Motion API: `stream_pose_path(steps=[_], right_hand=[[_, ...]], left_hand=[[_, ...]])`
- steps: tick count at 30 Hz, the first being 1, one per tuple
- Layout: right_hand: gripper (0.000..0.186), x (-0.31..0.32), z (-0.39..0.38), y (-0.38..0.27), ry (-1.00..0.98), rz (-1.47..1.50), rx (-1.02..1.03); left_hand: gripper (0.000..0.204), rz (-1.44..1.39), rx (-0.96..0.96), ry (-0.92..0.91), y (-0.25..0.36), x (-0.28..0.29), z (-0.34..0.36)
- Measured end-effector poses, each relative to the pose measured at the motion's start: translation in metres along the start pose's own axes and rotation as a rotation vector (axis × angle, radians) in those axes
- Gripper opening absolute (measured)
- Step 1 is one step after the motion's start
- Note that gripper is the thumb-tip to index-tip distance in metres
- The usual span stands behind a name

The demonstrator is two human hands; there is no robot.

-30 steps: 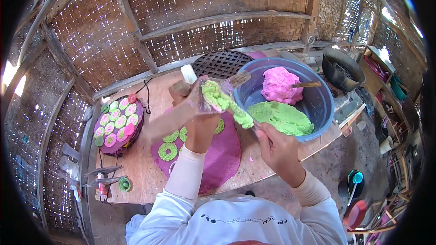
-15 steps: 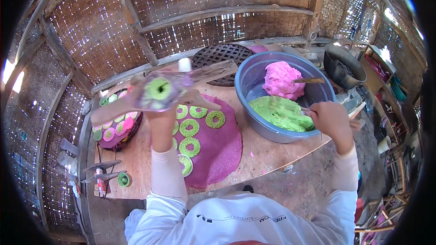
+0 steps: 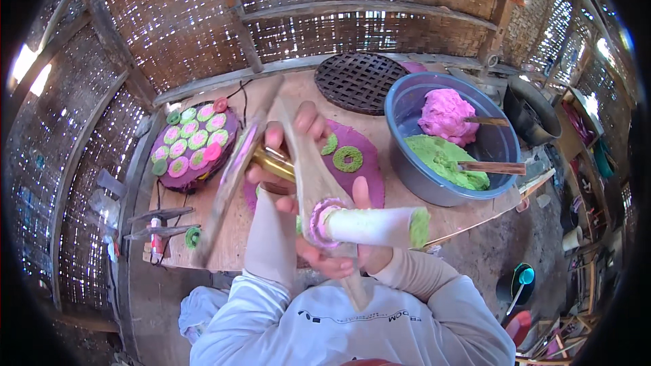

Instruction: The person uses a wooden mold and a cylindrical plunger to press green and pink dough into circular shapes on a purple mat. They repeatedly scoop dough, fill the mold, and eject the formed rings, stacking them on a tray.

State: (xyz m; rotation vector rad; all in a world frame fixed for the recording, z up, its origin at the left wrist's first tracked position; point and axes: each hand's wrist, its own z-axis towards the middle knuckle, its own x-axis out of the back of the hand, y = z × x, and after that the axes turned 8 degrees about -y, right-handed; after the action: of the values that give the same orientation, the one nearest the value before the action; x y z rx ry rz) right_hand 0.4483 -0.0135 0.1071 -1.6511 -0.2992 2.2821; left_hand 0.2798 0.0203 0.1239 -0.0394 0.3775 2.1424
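Observation:
Above the table, both my hands are closed on a hand-held wooden press with two paddle-shaped handles (image 3: 310, 156). My left hand (image 3: 271, 179) grips its upper part, around a brass-coloured cylinder (image 3: 274, 164). Lower down, my right hand (image 3: 369, 254) wraps the near handle, its thumb raised. A white tube (image 3: 373, 226) sticks out to the right, with green dough (image 3: 420, 226) at its end and a pink ring-shaped edge (image 3: 320, 222) at its base. Beneath the press, a purple sheet (image 3: 366, 156) bears green rings of dough (image 3: 348, 158), partly hidden by my hands.
At the right, a blue-grey tub (image 3: 400, 163) holds pink dough (image 3: 447, 114) and green dough (image 3: 437, 159), each with a wooden stick. A round tray (image 3: 183, 179) of pink and green rings stands left. Behind lies a dark woven tray (image 3: 359, 81); a black pan (image 3: 532, 112) is far right.
My right hand has let go of the stick in the green dough and come left onto the press. The press has turned, its white tube now pointing right. The view has shifted.

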Motion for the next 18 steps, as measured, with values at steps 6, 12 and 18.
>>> stream_pose_path(steps=[6, 12, 18], right_hand=[[0.067, 0.000, -0.015, -0.019, 0.422, -0.454, 0.398], [0.073, -0.007, 0.022, -0.011, 0.566, -1.238, 0.389], [0.097, -0.027, 0.048, -0.005, 0.324, -1.998, 0.269]], left_hand=[[0.031, 0.891, 0.574, 0.897, 0.098, -0.008, -0.071], [0.038, 1.788, 0.757, 0.281, 0.106, -0.070, -0.075], [0.044, 1.755, 1.122, 0.139, 0.140, -0.091, -0.061]])
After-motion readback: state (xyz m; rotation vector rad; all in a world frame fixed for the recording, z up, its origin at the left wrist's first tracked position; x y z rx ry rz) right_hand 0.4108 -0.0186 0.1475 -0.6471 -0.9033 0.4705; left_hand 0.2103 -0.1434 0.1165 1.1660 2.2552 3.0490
